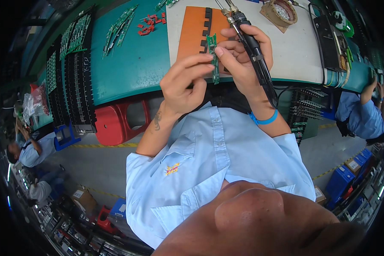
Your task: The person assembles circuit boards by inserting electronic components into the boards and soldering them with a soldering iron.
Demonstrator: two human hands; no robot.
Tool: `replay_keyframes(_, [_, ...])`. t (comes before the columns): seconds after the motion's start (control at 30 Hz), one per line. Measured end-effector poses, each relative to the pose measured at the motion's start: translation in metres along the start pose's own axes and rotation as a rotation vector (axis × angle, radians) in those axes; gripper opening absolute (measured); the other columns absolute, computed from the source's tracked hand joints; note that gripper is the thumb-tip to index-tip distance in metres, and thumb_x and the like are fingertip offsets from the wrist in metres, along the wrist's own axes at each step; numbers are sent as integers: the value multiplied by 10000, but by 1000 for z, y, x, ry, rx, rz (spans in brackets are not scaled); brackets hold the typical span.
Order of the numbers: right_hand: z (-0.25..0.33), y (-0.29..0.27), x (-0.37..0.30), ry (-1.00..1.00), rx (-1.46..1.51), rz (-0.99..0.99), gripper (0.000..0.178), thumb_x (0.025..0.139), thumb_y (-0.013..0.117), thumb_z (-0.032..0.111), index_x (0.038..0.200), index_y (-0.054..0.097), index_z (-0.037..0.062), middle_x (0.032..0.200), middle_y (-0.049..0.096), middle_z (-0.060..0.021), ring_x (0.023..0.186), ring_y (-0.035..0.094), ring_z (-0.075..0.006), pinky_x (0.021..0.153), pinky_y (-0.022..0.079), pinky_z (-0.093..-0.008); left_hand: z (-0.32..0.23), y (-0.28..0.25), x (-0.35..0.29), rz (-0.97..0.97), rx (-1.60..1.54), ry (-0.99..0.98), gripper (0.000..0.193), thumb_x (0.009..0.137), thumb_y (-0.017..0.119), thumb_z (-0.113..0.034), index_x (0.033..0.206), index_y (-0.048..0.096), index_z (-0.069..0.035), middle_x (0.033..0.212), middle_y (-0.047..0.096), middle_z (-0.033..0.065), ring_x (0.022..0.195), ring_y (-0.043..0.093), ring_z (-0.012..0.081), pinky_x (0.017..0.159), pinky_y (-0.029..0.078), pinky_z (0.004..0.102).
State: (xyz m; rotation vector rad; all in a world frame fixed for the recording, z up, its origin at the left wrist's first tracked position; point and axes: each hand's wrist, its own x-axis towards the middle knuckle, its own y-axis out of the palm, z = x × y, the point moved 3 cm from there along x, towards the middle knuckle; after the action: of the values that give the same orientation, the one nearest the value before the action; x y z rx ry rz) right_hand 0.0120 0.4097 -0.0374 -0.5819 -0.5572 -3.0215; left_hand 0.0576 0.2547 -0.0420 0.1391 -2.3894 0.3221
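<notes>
My right hand [247, 59] pinches a narrow green circuit board [215, 72] near its upper part with the thumb. The same hand also holds a black soldering iron [257, 57], lying across the palm, its metal end pointing away and a cord looping from its near end. My left hand [185, 83] is at the board's left side, its index and middle fingertips at the edge and its thumb apart from them. Whether those fingertips press on the board I cannot tell. Beneath both hands lies an orange sheet [192, 30] with a black notched strip [207, 21].
Loose red parts [147, 26] and green boards [119, 27] lie on the teal table [128, 72]. Black racks [79, 81] of boards stand left. A brown dish [281, 13] of pale grains and a black box [326, 42] are right. A red stool [115, 123] stands below. Co-workers sit both sides.
</notes>
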Motion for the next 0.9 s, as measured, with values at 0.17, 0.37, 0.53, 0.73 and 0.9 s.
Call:
replay_keyframes(0.17, [0,3,-2,-47,-51,44,582,777,779,-99,1281,514,23,1095,721,-177,839,743,-182,653,590,-224,4,3,2,-140,-463,-481,252,860,717,67,1111,704,48,1110,712,152,952,687,187,844,579,261])
replay_keyframes(0.37, [-1,3,-3,-85,-141,87,580,771,794,-87,1275,531,28,1077,730,-157,824,741,-163,636,579,-211,9,-2,6,-107,-407,-541,220,913,708,36,1130,688,68,1085,715,158,942,684,166,848,583,261])
replay_keyframes(0.53, [-3,3,-4,-83,-151,88,562,769,801,-84,1261,555,29,1051,739,-141,823,739,-154,623,572,-209,9,-7,3,-66,-305,-546,253,900,718,42,1148,681,75,1053,720,163,903,692,165,838,585,249])
replay_keyframes(0.73, [-2,1,-3,-108,-192,119,483,804,781,-65,1237,588,29,1024,745,-132,800,732,-153,629,571,-226,12,-10,6,-71,-441,-651,252,892,719,50,1139,673,74,1042,724,167,870,697,163,826,582,233])
replay_keyframes(0.9, [16,-18,-5,-199,-352,196,401,853,738,-23,1232,615,18,988,731,-111,765,694,-167,677,548,-254,20,-20,15,-148,-520,-689,254,880,721,57,1128,665,66,1004,720,154,831,685,148,749,580,212])
